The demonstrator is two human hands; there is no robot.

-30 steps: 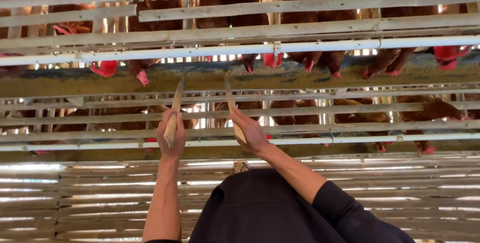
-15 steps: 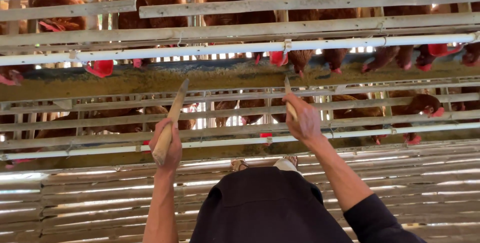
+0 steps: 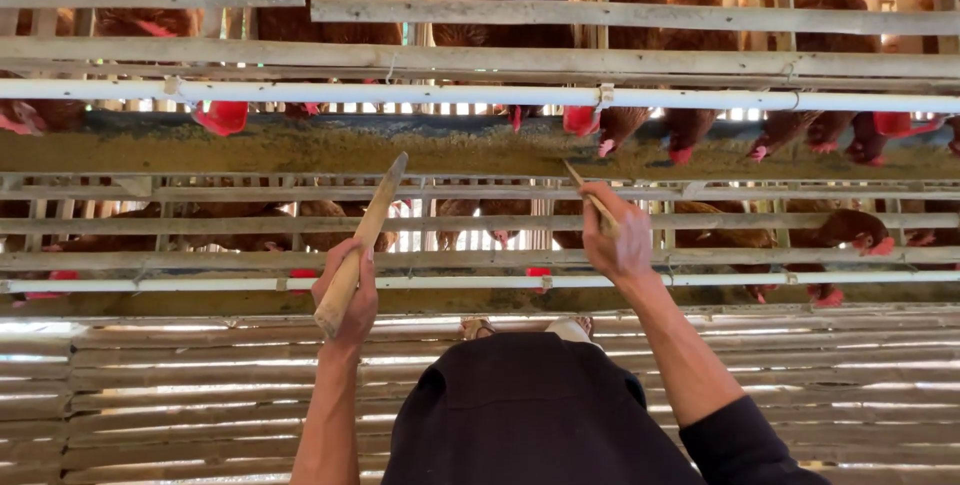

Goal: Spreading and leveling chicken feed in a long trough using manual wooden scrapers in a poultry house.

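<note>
The left hand (image 3: 345,290) was closed around a stiff, light-looking wooden stick (image 3: 360,245) near its thick lower end, tip at the feed trough (image 3: 200,150). The right hand (image 3: 615,240) gripped a thinner stick (image 3: 590,195), likewise at the trough.

dark top, right sleeve (image 3: 745,440) pushed up, left forearm (image 3: 325,425) bare.

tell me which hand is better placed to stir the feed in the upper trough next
Probably the right hand. Its thin stick reaches up with the tip at the feed trough edge. The left hand sits lower, its wooden paddle tip just below the trough.
</note>
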